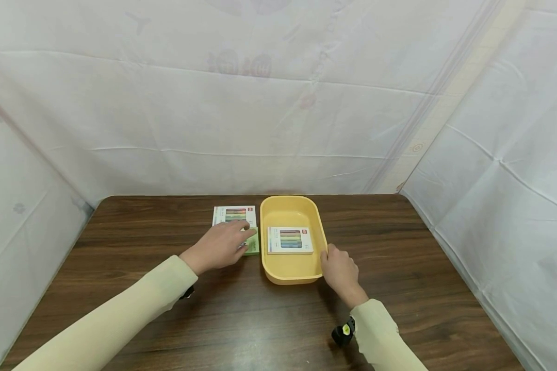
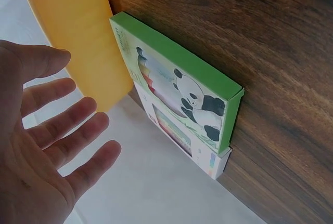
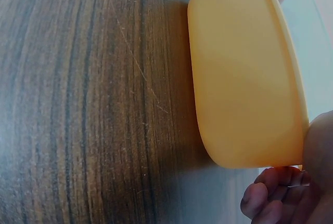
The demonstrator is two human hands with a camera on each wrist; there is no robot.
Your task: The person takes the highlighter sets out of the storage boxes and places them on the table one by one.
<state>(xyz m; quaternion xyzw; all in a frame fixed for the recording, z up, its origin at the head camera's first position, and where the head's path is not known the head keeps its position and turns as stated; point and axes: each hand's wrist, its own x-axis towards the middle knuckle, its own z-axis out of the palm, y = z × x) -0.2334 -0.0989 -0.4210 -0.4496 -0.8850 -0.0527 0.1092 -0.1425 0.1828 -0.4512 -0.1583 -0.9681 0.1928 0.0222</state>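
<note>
My left hand [image 1: 223, 243] is over a green box [image 1: 253, 246], with fingers spread and nothing between them. In the left wrist view, the green box [image 2: 203, 102] has pandas printed on it and a window with coloured contents. Beyond it lies a white box [image 1: 219, 212] with a window of coloured sticks, partly hidden by the hand. A yellow plastic bin [image 1: 288, 268] stands right beside these boxes. Inside it lies a similar white box [image 1: 306, 247]. My right hand [image 1: 341, 268] grips the bin's near right rim, the fingers curled at the wall in the right wrist view.
Everything stands on a dark wood-grain table [image 1: 269, 324]. Pale cloth sheets [image 1: 241, 123] hang behind the table's far edge and along both sides. A dark strap device [image 1: 343, 332] is on my right wrist.
</note>
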